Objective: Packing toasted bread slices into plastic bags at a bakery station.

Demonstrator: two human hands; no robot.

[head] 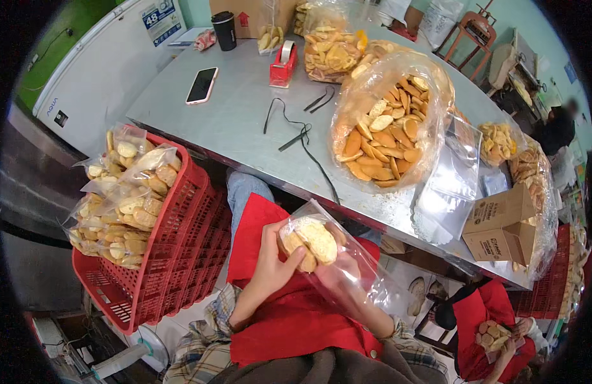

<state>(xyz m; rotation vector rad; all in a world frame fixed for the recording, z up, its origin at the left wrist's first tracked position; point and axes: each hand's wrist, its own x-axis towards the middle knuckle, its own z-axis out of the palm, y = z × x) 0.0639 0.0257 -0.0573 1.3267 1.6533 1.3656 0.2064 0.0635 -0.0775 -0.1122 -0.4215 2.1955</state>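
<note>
Above my lap, my left hand [273,257] grips the side of a clear plastic bag [380,288], its thumb pressed on the front. Several pale oval bread slices [320,240] are bunched at the bag's far end. My right hand [341,271] supports the bag from the right and shows through the plastic; whether its fingers are behind the film or inside it, I cannot tell. The bag's loose end trails over my right wrist. On the metal table [219,129] ahead, a large plastic sack [336,120] lies open with many browned slices [384,139] inside.
To my left, a red plastic crate [180,249] holds filled bags [128,201]. A red tape dispenser [282,69], phone [203,85], black ties [296,137] and lidded cup [224,31] are on the table. Flat plastic bags [449,187] and an open carton [499,225] lie right; another person's hands [509,343] hold slices.
</note>
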